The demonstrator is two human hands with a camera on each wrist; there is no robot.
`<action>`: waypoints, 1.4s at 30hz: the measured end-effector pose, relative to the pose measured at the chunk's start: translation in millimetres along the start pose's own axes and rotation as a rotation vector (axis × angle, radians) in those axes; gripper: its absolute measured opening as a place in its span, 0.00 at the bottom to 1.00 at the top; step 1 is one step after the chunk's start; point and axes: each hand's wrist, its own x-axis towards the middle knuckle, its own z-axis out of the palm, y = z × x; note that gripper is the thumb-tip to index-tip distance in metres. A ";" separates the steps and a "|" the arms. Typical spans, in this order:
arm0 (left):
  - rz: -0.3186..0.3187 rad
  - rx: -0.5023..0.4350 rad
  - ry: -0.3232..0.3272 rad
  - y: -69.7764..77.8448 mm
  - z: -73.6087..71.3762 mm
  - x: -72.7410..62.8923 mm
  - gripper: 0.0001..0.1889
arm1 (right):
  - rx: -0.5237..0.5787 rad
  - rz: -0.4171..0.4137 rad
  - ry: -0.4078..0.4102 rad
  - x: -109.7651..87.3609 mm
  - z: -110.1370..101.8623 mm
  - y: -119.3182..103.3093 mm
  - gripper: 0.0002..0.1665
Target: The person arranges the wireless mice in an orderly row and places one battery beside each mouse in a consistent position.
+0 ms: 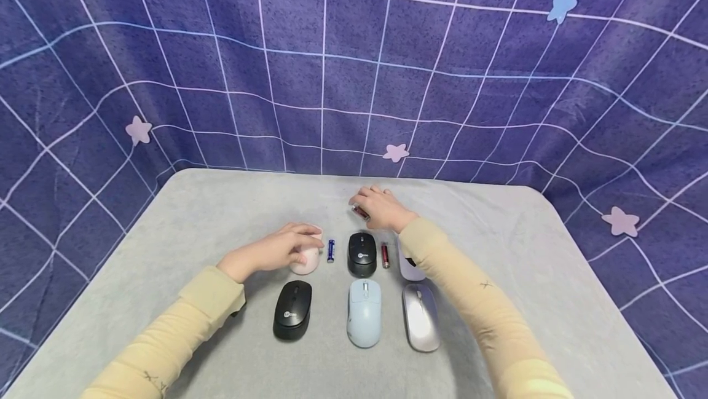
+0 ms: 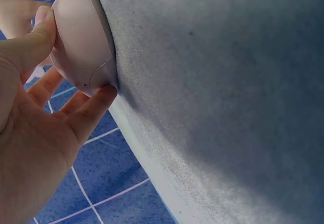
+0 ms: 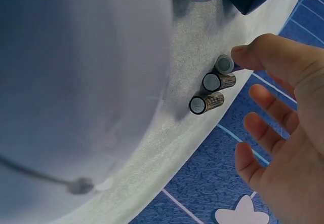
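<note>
My left hand (image 1: pixel 284 247) grips a pale pink computer mouse (image 2: pixel 83 36), thumb on one side and fingertips at its end and far side. The mouse's edge is against the grey tabletop. Toward the back of the table, my right hand (image 1: pixel 383 208) is at a small group of batteries (image 1: pixel 361 212). In the right wrist view, two batteries (image 3: pixel 211 82) lie side by side, and my thumb touches a third battery (image 3: pixel 224 63) beside them. The index finger is hidden behind the thumb, so a pinch cannot be confirmed. The other fingers curl loosely.
A blue battery (image 1: pixel 330 251) and a red battery (image 1: pixel 385 255) flank a black mouse (image 1: pixel 362 254). A lavender mouse (image 1: pixel 412 270) is partly under my right sleeve. In front are another black mouse (image 1: pixel 292 310), a light blue mouse (image 1: pixel 364 313) and a silver mouse (image 1: pixel 421 317).
</note>
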 end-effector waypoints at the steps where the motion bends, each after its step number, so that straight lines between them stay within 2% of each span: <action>1: 0.001 -0.001 0.000 0.0 -0.1 0.0 0.23 | -0.004 0.000 -0.008 0.9 0.0 -0.1 0.36; 16: 0.003 -0.010 -0.002 1.7 -0.3 0.5 0.22 | -0.030 -0.002 -0.104 13.0 3.5 9.9 0.35; 29: -0.001 -0.003 -0.004 2.9 -1.5 0.1 0.23 | -0.053 0.000 -0.114 14.9 1.2 5.3 0.29; 42: -0.003 -0.005 0.003 0.1 0.0 -0.6 0.23 | -0.036 0.009 -0.127 14.5 -1.1 5.0 0.30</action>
